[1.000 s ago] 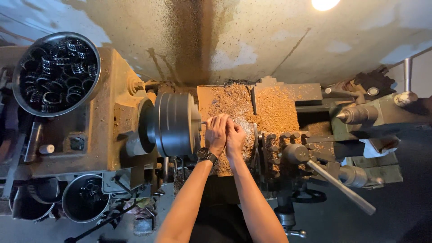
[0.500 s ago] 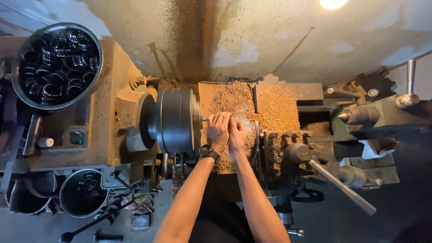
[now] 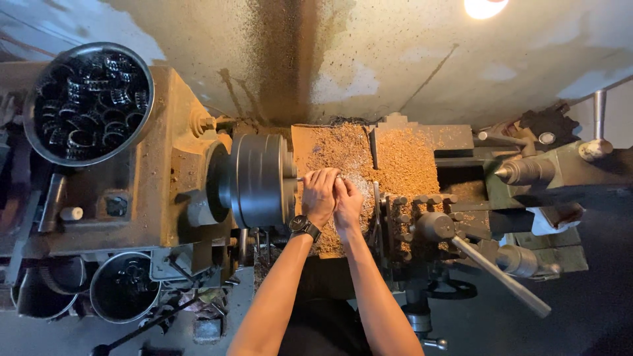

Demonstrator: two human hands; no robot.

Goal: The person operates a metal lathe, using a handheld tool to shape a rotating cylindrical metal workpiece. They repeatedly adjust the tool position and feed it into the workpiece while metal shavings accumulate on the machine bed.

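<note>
at the middle of the lathe, both hands meet just to the right of the dark round chuck [image 3: 258,179]; the left hand [image 3: 320,195], with a black wristwatch [image 3: 304,227] on its wrist, lies nearer to the chuck, and the right hand [image 3: 347,202] presses against it from the side away from the chuck; the fingers of both are curled together around something small, but what they close on is hidden by the hands themselves, so i cannot tell the exact grip; only a thin metal workpiece [image 3: 301,178] shows between the left hand and the chuck face, its long axis running left to right, in line with the spindle; so the piece lies to the left of the hands, toward the chuck.

beneath and behind the hands the bed is covered with brown shavings [image 3: 402,158]; to the right stand the tool post [image 3: 435,225] with one long lever handle [image 3: 501,277], and further right the tailstock [image 3: 527,170].

for the count: two hands, one chuck, one large round pan of dark metal rings [image 3: 89,102] on the headstock at upper left, and two smaller round buckets [image 3: 125,287] at lower left, well apart from the hands; one lamp [image 3: 484,6] glows at the top.
</note>
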